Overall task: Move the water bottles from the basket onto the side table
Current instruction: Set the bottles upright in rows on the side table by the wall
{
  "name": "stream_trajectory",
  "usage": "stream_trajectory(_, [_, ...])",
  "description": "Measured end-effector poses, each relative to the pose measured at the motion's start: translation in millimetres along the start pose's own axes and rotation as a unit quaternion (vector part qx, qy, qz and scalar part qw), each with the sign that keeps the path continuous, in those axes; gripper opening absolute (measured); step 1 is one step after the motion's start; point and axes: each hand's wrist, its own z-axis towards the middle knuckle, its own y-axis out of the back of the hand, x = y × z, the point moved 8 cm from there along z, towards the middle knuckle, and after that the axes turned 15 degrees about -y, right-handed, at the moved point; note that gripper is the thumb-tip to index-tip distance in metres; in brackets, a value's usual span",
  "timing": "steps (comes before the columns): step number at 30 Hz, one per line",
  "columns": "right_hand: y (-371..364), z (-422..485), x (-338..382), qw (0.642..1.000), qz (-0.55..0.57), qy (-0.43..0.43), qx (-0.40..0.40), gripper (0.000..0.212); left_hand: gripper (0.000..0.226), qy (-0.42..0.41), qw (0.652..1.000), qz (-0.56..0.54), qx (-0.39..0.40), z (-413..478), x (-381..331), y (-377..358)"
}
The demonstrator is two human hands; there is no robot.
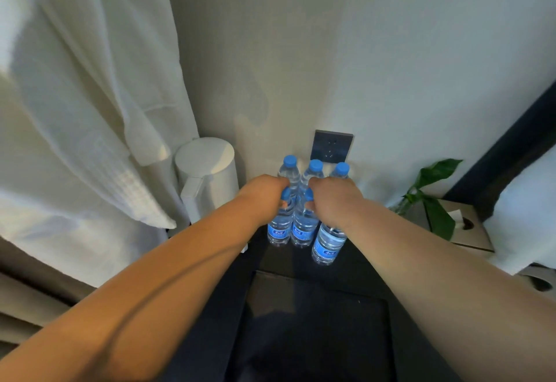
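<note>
Both hands gripping bottles on the dark side table (288, 264).
Left hand (264, 192) curls round the left front bottle (278, 231) at its neck; right hand (334, 198) grips the right front bottle (326, 245) from above; rear bottles (315, 171) stand upright near the wall socket (331, 145).

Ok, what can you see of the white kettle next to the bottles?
The kettle is a plain white cylinder, matte like plastic, with a flat shut lid and a handle facing the camera. It stands upright by the wall, left of the water bottles, below a hanging white robe whose sleeve overlaps its left edge.
</note>
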Motion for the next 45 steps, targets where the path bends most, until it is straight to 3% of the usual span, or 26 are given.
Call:
stream_trajectory(8, [1.2, 2.3, 3.9, 0.999, -0.035, -0.005, 0.009, 0.023, 0.028, 0.000, 1.000, 0.007, 0.000, 1.3, 1.8, -3.2])
stream_trajectory(15, [-4.7, 3.5, 0.2, 1.000, 0.004, 0.024, -0.001, 0.020, 0.019, 0.015, 1.000, 0.005, -0.015, 5.3, 6.9, -1.7])
stream_trajectory(33, [-7.1, 25.5, -5.8, 1.000, 0.016, 0.015, 0.005, 0.042, 0.026, 0.003, 1.000, -0.018, -0.002, 29.4, 14.3, 0.4])
stream_trajectory(39, [-8.0, 30.2, -4.8, 1.000, 0.029, 0.002, -0.003, 0.015, 0.024, -0.002, 0.999, -0.028, -0.018, 30.6, 15.8, 2.2])
stream_trajectory(45, [-11.9, 34.7, -6.8, 0.998, 0.057, -0.007, 0.011, 0.014, 0.026, -0.008, 0.999, -0.037, -0.018, 29.6, 15.2, 3.5])
